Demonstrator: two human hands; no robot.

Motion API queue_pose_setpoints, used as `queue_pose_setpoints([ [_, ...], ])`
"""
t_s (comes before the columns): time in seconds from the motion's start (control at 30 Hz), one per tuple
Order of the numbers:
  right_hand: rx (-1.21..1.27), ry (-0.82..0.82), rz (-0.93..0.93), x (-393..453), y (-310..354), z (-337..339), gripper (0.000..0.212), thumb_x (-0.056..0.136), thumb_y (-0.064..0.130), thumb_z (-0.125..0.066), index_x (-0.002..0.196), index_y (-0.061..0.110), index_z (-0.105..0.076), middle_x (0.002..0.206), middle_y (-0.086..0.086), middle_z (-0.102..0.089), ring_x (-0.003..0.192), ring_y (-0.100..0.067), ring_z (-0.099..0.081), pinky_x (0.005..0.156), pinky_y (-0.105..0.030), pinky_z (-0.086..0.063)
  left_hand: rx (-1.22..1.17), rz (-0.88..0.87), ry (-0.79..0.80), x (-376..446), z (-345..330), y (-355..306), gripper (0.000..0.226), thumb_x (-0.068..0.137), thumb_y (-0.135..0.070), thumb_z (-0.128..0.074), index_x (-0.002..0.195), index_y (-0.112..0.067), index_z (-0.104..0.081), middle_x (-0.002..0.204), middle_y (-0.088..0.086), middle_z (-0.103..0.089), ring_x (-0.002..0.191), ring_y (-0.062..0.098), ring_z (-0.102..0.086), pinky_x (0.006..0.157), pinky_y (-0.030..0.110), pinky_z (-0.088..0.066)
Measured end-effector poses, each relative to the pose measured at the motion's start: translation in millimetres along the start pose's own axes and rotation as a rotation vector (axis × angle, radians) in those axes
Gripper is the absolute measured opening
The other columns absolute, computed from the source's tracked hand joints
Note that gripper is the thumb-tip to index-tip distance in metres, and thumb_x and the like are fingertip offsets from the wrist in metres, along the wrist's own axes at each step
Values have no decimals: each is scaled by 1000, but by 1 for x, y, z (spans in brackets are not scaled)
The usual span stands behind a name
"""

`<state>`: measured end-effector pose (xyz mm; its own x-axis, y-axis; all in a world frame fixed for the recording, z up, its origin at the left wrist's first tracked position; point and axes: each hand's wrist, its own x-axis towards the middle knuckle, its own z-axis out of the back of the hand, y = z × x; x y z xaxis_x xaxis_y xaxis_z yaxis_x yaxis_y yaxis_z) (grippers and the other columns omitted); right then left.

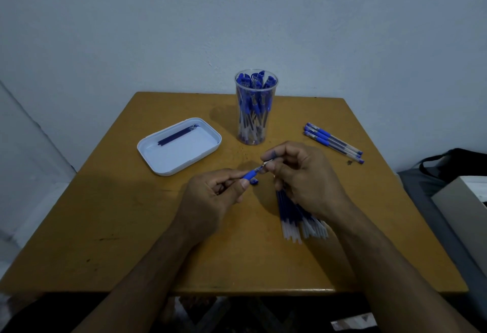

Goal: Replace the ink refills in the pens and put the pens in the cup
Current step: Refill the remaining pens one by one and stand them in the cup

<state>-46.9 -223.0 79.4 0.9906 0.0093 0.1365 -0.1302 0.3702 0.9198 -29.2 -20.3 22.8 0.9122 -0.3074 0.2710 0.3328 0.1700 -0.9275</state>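
My left hand (210, 195) grips a pen (251, 174) by its blue grip, tip pointing up and right. My right hand (297, 174) pinches the pen's tip end between thumb and fingers. A small blue cap (254, 182) lies on the table just under the pen. A bundle of refills (297, 216) lies fanned out beneath my right hand and wrist, partly hidden. The clear cup (255, 107) at the back holds several blue pens. Three pens (333, 142) lie side by side at the right.
A white tray (158, 158) at the left holds dark used refills (177, 135). The brown table (131, 227) stands against a pale wall. A dark bag (453, 164) and a box (463, 206) sit past the table's right edge.
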Motion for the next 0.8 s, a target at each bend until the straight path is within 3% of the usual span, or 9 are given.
queue_pose_setpoints([
  [0.23,-106,69,-5,0,0,2,9,97,16,-66,92,17,-73,64,10,-67,52,-5,-57,49,-14,-41,-5,-9,26,0,-1,-3,24,95,-14,-67,117,-23,-73,74,-6,-71,62,2,-60,57,11,-45],
  [0.4,-221,-10,-25,0,-1,1,54,94,57,-53,68,12,-72,59,-1,-70,47,-7,-58,50,-16,-42,8,-17,22,-1,-1,-3,26,95,-14,-68,119,-21,-73,75,-6,-71,65,3,-63,58,11,-46],
  [0.47,-173,-15,0,0,-2,2,48,93,55,-57,75,14,-74,61,0,-69,47,-7,-56,50,-19,-42,3,-18,19,0,-1,-3,25,95,-14,-68,119,-19,-73,75,-5,-71,64,3,-62,57,11,-46],
  [0.57,-73,69,6,1,-1,6,15,92,32,-70,97,19,-75,76,1,-69,49,-9,-53,48,-21,-43,12,-35,23,0,-1,-3,23,95,-15,-68,116,-23,-73,75,-3,-71,64,4,-62,57,12,-46],
  [0.63,-80,88,3,1,-1,5,6,93,23,-72,97,19,-75,78,2,-69,49,-7,-53,48,-18,-42,23,-40,26,-1,0,-3,24,95,-18,-67,116,-26,-73,76,-3,-72,64,4,-62,57,12,-45],
  [0.73,-235,16,33,1,-5,0,32,96,44,-63,77,20,-74,68,4,-70,49,-6,-55,49,-16,-39,23,-35,19,-1,0,-1,24,95,-17,-68,117,-24,-73,75,-4,-71,63,5,-62,57,12,-45],
  [0.8,-234,-9,42,1,-4,0,40,94,50,-60,75,18,-75,64,9,-69,50,-4,-55,49,-14,-38,23,-26,15,0,0,0,24,95,-17,-68,118,-21,-74,74,-5,-71,64,5,-62,58,13,-45],
])
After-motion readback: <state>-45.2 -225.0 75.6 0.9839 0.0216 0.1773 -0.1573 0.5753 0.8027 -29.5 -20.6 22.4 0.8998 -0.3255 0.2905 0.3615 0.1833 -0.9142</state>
